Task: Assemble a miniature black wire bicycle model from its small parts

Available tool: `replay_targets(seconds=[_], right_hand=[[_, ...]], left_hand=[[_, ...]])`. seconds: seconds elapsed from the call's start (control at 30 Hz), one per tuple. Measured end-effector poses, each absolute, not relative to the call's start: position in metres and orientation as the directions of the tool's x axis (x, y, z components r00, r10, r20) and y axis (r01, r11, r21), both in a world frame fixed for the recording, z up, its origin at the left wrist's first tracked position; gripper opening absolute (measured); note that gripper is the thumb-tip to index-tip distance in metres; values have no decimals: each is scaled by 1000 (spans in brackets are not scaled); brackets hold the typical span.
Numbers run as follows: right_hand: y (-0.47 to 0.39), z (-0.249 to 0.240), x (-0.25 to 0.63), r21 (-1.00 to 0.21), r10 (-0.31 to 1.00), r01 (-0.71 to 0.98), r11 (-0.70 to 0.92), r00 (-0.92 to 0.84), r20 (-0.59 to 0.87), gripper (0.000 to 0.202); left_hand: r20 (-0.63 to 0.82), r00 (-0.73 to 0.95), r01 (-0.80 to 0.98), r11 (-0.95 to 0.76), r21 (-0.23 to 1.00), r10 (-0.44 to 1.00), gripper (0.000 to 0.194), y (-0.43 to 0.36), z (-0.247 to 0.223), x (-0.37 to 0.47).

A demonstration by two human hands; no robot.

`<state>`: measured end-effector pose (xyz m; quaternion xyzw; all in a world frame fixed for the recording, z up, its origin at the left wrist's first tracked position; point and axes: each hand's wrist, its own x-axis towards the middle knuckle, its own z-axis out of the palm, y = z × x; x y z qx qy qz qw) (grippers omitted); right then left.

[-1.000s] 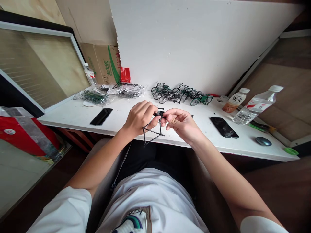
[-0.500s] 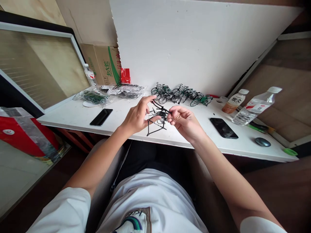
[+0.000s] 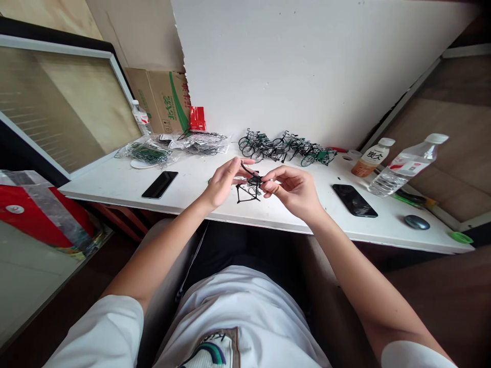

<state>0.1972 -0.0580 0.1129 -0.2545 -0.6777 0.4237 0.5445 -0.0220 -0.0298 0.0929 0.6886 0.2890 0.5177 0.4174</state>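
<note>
The left arm (image 3: 169, 245) and right arm (image 3: 355, 266) stretched from near to far and converged. The left hand (image 3: 224, 181) pointed right, its thumb (image 3: 235, 164) raised, its fingers (image 3: 247, 161) extended and parted. The right hand (image 3: 297, 188) faced it from the right, wrist (image 3: 312, 212) turned left, right thumb (image 3: 275, 190) and fingertips (image 3: 265, 179) drawn close in a pinch

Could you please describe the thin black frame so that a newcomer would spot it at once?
Find the white table, then the left hand and right hand over its near part. Between them is the angular black frame, held by hand, unlike the small bicycles grouped farther back.
</note>
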Motion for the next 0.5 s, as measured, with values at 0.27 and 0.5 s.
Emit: replay_targets(seconds=[0.27,0.5], right_hand=[[-58,106,195,-825,780,-108,555,-276,561,38],[-57,102,195,-791,764,-88,605,-213,608,36]], left_hand=[[575,268,-93,-573,814,773,60,-44,91,-8],[598,275,-147,-581,800,753,64,-41,87,-5]])
